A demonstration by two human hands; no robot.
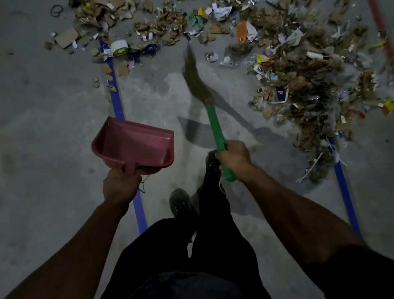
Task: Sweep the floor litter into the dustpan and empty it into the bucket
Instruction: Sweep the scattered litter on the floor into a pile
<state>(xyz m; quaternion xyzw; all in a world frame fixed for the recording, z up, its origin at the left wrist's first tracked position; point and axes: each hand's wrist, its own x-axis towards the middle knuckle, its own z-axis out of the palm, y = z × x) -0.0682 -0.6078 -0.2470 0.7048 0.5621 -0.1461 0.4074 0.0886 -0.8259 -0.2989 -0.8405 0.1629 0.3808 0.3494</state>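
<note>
Dustpan (133, 147) and broom (207, 113) in hands

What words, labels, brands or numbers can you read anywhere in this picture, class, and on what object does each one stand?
None can be read for certain.
Dark blue card in the litter pile: a short white word, too blurred to read.
Tape roll: yellow-green marking inside, no legible text.
Dustpan and broom: no lettering visible.

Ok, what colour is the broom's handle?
Green; the broom handle shows clearly in the head view, gripped by the right hand.
</note>
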